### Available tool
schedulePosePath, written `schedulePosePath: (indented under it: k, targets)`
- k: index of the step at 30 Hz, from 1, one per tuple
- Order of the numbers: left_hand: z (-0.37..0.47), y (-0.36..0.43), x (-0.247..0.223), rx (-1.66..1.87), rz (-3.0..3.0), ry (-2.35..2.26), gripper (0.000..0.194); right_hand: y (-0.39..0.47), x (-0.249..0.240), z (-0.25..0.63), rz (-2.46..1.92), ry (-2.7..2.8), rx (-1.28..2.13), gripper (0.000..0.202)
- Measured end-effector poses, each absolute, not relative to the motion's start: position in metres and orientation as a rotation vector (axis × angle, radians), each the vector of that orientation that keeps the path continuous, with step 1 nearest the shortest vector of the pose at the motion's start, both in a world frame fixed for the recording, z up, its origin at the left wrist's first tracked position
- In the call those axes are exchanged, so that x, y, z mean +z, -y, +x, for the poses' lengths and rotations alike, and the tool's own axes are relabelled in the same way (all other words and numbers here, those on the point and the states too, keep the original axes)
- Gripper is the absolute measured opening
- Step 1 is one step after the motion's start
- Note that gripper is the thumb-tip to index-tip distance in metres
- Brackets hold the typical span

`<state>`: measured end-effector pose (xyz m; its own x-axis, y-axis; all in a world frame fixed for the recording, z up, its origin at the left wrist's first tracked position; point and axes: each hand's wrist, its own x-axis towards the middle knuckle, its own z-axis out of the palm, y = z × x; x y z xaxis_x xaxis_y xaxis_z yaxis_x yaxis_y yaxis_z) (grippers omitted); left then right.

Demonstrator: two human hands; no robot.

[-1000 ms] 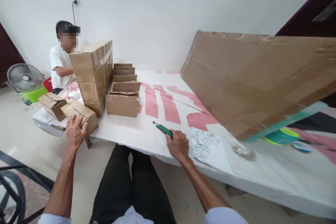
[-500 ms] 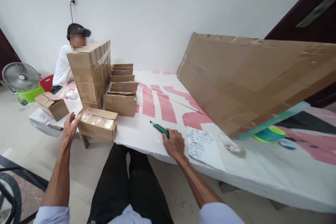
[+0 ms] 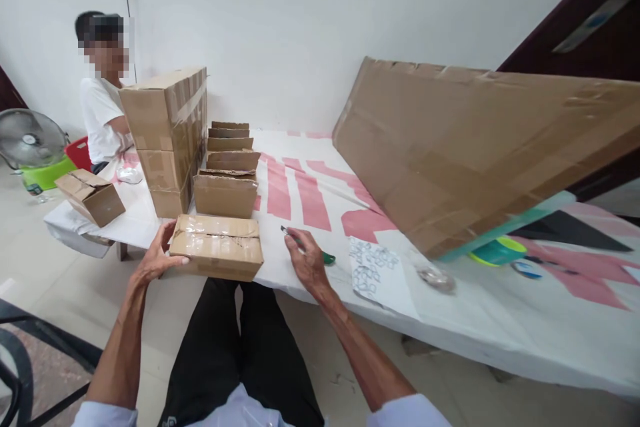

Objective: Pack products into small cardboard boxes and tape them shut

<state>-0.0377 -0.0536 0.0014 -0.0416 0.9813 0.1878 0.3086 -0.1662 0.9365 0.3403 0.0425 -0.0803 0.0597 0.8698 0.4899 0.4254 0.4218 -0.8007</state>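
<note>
At the table's front edge lies a taped cardboard box [image 3: 216, 245], closed on top with strips of clear tape. My left hand [image 3: 161, 255] grips its left end, thumb along the front side and fingers round the back corner. Right of the box, my right hand [image 3: 306, 257] is closed over a utility knife [image 3: 329, 258] with a green handle. Its metal tip points left toward the box, and the hand covers most of the handle. The blade's extension is too small to tell.
Stacked boxes [image 3: 150, 117] and a row of cardboard pieces [image 3: 225, 195] stand behind. Another box [image 3: 90, 197] sits left, near a co-worker [image 3: 103, 107]. A large cardboard sheet [image 3: 475, 160] leans at right. A marked paper [image 3: 380, 273] and tape roll [image 3: 500, 253] lie on the table [image 3: 480, 327].
The taped box has shifted right and turned slightly, with my left hand now gripping its left end. My right hand, still on the knife, has moved a little left. The co-worker's head has shifted left.
</note>
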Motion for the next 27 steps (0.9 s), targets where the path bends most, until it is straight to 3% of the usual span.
schedulePosePath:
  k: [5, 19, 27]
  targets:
    - [-0.026, 0.049, -0.005, 1.254, 1.590, -1.291, 0.111, -0.013, -0.044, 0.301, -0.963, 1.562, 0.957, 0.058]
    - [-0.004, 0.071, 0.004, 1.128, 1.753, -1.313, 0.063, -0.014, -0.039, 0.321, -1.010, 1.531, 1.037, 0.064]
    - [0.001, 0.071, 0.009, 1.053, 1.834, -1.291, 0.077, -0.016, -0.036, 0.322, -1.012, 1.541, 1.035, 0.069]
